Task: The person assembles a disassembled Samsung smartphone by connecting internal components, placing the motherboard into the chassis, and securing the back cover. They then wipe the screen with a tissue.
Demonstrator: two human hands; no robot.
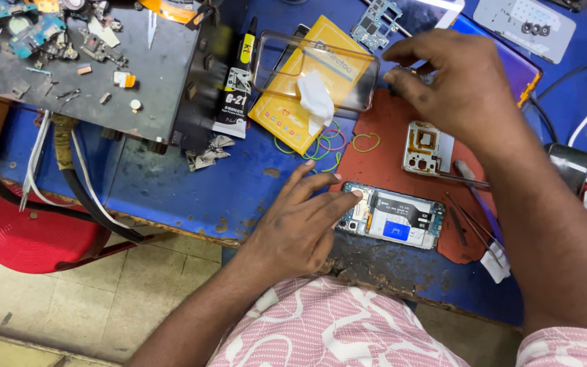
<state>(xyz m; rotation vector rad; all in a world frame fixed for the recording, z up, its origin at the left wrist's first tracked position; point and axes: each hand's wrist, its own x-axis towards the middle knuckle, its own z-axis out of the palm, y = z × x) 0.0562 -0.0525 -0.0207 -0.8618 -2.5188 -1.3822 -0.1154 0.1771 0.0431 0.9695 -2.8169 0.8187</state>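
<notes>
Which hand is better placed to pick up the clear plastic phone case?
Right. The right hand hovers at the clear plastic phone case edge, while the left hand rests on the opened phone.

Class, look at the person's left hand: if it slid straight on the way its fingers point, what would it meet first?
The left hand points right, its fingertips already at the opened phone on the red mat. It would probably press into the phone's near end first.

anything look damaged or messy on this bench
Yes. The table's front edge is chipped and crusted just below the opened phone that the left hand steadies. Crumpled paper scraps lie by the glue tube, and loose rubber bands are scattered near the clear case.
</notes>
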